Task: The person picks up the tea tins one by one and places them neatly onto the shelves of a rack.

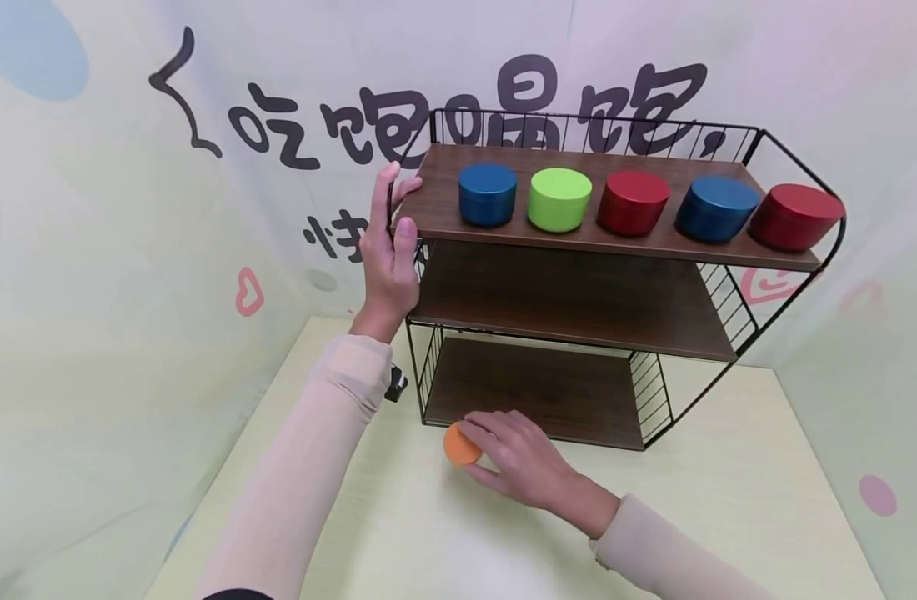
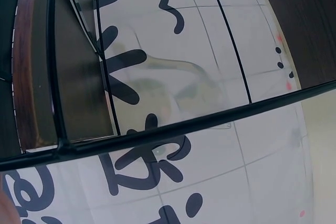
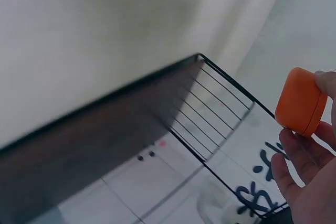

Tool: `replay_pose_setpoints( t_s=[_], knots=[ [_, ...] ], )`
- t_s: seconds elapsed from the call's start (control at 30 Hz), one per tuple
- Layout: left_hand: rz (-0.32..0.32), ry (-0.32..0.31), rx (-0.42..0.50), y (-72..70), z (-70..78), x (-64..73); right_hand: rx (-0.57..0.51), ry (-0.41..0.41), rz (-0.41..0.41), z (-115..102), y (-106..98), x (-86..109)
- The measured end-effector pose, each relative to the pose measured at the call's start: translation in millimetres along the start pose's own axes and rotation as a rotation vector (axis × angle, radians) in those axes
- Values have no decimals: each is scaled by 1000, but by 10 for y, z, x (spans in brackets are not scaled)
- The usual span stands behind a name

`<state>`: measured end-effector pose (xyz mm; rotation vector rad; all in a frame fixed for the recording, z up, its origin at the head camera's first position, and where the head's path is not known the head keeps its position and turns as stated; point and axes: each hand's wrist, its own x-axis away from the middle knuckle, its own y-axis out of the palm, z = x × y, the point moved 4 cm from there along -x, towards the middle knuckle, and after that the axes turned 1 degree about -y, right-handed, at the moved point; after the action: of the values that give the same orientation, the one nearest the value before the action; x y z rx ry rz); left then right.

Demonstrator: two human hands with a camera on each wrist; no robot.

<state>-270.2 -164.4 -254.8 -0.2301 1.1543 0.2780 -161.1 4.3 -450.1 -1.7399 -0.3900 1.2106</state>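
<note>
A three-tier rack with dark wood shelves (image 1: 578,292) and black wire sides stands against the wall. My left hand (image 1: 389,258) grips its upper left corner, thumb on the front side and fingers round the wire frame. In the left wrist view, the black side wire (image 2: 157,132) crosses the picture and only a sliver of the hand shows at the lower left. My right hand (image 1: 514,454) pinches a small round orange tin (image 3: 300,100) between thumb and fingers, just in front of the bottom shelf's left part.
Along the top shelf stand a blue tin (image 1: 487,196), a green tin (image 1: 559,200), a red tin (image 1: 633,204), another blue tin (image 1: 717,208) and another red tin (image 1: 794,218). A small black object (image 1: 396,384) lies left of the rack on the pale table (image 1: 458,550).
</note>
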Motion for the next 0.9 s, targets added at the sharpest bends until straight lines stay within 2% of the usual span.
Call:
replay_pose_setpoints(
  t_s=[0.13,0.33,0.57,0.9],
  knots=[
    [-3,-7,-4,-8,78,-11,47,-73,42,3,-199,-130],
    [-1,-3,2,-10,71,-9,94,-168,83,11,-410,-272],
    [1,2,2,-20,69,-10,152,-254,75,-29,-563,-417],
    [4,12,7,-24,77,-12,253,-342,57,-29,-925,-700]
  ],
)
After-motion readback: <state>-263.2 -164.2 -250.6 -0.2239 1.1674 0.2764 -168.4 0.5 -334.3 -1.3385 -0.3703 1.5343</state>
